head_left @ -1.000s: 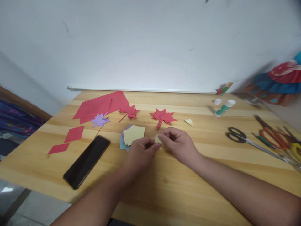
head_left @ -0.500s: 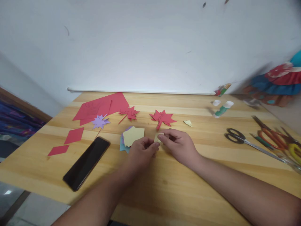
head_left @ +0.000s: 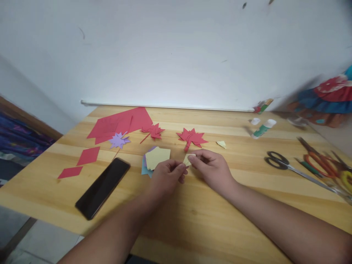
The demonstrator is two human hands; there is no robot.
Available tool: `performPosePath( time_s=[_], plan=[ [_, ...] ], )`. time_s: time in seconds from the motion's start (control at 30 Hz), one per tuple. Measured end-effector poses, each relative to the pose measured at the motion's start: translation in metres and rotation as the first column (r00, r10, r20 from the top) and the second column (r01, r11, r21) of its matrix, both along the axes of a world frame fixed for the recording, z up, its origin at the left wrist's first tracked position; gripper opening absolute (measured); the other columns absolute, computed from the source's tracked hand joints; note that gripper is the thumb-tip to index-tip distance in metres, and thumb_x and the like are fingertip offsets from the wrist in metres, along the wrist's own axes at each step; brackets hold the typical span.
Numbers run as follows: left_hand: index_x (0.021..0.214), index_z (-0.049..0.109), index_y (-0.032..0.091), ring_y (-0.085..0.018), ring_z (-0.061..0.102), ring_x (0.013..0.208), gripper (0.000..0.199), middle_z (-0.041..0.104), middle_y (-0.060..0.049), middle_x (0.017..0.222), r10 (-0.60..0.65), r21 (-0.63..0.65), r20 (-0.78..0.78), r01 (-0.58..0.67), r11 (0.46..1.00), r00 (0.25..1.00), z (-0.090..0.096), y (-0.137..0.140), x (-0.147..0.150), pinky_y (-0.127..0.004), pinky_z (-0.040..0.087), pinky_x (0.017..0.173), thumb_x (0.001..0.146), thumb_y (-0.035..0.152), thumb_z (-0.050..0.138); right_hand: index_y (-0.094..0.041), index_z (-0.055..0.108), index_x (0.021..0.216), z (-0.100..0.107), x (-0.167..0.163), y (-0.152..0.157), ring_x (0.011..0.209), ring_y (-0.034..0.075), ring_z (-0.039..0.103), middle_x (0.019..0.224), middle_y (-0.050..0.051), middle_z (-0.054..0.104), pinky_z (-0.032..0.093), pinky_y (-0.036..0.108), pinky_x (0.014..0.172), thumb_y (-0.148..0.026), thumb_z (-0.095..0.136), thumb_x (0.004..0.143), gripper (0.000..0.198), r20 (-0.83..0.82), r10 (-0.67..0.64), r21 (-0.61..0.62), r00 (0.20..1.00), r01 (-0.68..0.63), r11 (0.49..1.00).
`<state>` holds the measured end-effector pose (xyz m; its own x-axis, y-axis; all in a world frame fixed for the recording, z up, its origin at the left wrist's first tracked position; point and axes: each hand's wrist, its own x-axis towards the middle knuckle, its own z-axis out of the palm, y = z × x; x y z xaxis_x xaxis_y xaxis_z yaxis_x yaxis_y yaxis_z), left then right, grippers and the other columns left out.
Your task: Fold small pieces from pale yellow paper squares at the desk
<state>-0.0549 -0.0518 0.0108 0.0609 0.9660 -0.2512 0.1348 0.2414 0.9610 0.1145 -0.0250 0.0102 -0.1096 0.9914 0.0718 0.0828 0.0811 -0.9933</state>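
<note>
A small piece of yellow paper (head_left: 187, 160) is held over the table between both hands. My right hand (head_left: 210, 165) pinches its upper right side with thumb and fingers. At its lower left corner, my left hand (head_left: 168, 176) closes thumb against fingers. Just left of the hands lies a stack of yellow, purple and blue paper squares (head_left: 158, 157). Beyond the fingers rests a red paper maple leaf (head_left: 191, 137), with a second red leaf (head_left: 154, 131) to its left. A small folded yellow piece (head_left: 221, 144) lies to the right.
A black phone (head_left: 103, 187) lies front left, near red paper diamonds (head_left: 88, 156), a purple paper leaf (head_left: 119, 140) and red sheets (head_left: 110, 126). On the right are a glue stick (head_left: 264, 129), its cap (head_left: 255, 121), scissors (head_left: 277, 160) and more tools. A white wall (head_left: 176, 55) stands behind.
The view has shifted slightly. The yellow paper is tilted a little differently and shows more of its face between my fingers. Both hands stay on it.
</note>
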Motion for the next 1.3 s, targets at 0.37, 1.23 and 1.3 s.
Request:
performPosePath(
  time_s=[0.37, 1.23, 1.3],
  plan=[
    [0.069, 0.060, 0.020, -0.012, 0.046, 0.057, 0.032, 0.056, 0.003, 0.061, 0.063, 0.015, -0.047, -0.062, 0.998, 0.997, 0.0012, -0.0015, -0.0014, -0.026, 0.034, 0.056, 0.080, 0.048, 0.070, -0.019, 0.074, 0.075, 0.0027, -0.0040, 0.0007, 0.053, 0.013, 0.051, 0.058, -0.001, 0.061, 0.043, 0.028, 0.051, -0.058, 0.083, 0.073, 0.040, -0.034, -0.040, -0.091, 0.999, 0.037, 0.995],
    [0.076, 0.066, 0.020, -0.015, 0.057, 0.059, 0.023, 0.064, 0.000, 0.063, 0.038, 0.025, -0.048, -0.037, 0.999, 0.998, 0.0023, -0.0041, 0.0009, -0.028, 0.043, 0.061, 0.083, 0.041, 0.064, -0.019, 0.072, 0.072, 0.0045, -0.0038, 0.0018, 0.054, 0.013, 0.046, 0.058, -0.001, 0.058, 0.039, 0.027, 0.051, -0.055, 0.082, 0.073, 0.037, -0.018, -0.070, -0.081, 0.997, 0.068, 0.994],
    [0.076, 0.066, 0.020, -0.015, 0.056, 0.059, 0.023, 0.064, 0.000, 0.062, 0.033, 0.013, -0.069, -0.032, 0.999, 0.997, 0.0000, -0.0035, 0.0000, -0.028, 0.042, 0.061, 0.084, 0.041, 0.065, -0.019, 0.072, 0.072, 0.0042, -0.0038, 0.0015, 0.054, 0.012, 0.044, 0.057, -0.002, 0.056, 0.038, 0.027, 0.051, -0.055, 0.083, 0.073, 0.037, -0.018, -0.069, -0.082, 0.997, 0.068, 0.994]
  ],
)
